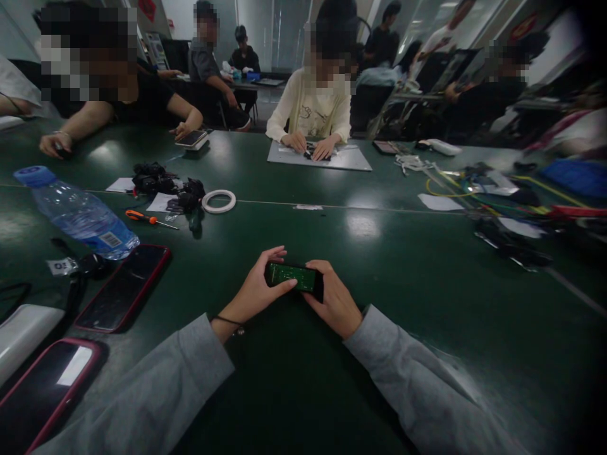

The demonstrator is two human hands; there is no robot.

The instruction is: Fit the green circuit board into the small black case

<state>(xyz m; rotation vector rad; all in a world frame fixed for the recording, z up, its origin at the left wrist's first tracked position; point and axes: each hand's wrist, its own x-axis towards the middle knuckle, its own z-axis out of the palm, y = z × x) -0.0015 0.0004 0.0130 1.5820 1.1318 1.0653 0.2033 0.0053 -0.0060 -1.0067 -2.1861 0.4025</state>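
Between my two hands, above the green table (403, 265), is a small black-cased device with a green circuit board (304, 278) facing up. My left hand (256, 284) grips its left end, the thumb lying across the board's face and the fingers behind. The right end sits in my right hand (336, 302), whose fingers curl around the black edge. Both hands are closed on it. Parts of the case are covered by my fingers.
To the left lie a water bottle (80, 212), a red-edged phone (124, 287), another phone (45, 395) and an orange screwdriver (149, 218). A tape roll (219, 192) lies beyond, near black cable bundles (154, 179). Cables (493, 183) clutter the right. A co-worker's hands (310, 146) work opposite.
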